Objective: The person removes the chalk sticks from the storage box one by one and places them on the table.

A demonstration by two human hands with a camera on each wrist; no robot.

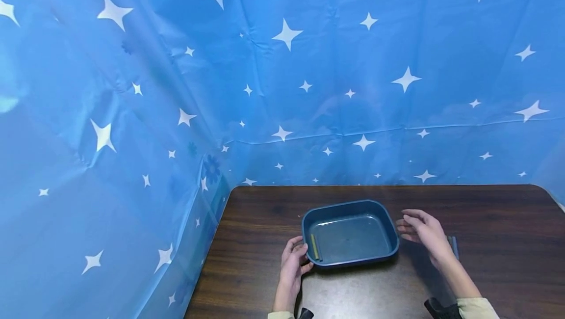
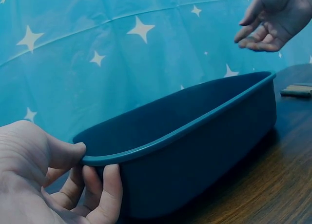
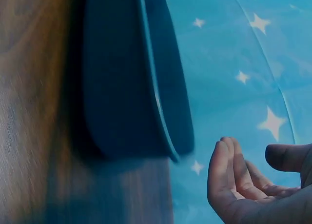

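A dark blue rectangular plastic tub (image 1: 353,262) stands on the table. My left hand (image 1: 292,265) pinches its rim at the left end; in the left wrist view the thumb lies over the rim (image 2: 151,147) and the fingers are against the outer wall. Inside the tub, along its left side, lies a thin yellow-green stick (image 1: 314,247). My right hand (image 1: 423,233) hovers off the tub's right end with fingers loosely bent. Nothing shows between its thumb and fingers in the right wrist view (image 3: 258,185).
A few short sticks (image 1: 454,248), bluish and dark, lie on the dark wood table (image 1: 507,260) beyond my right wrist. A blue curtain with white stars (image 1: 335,64) hangs behind the table and along its left side.
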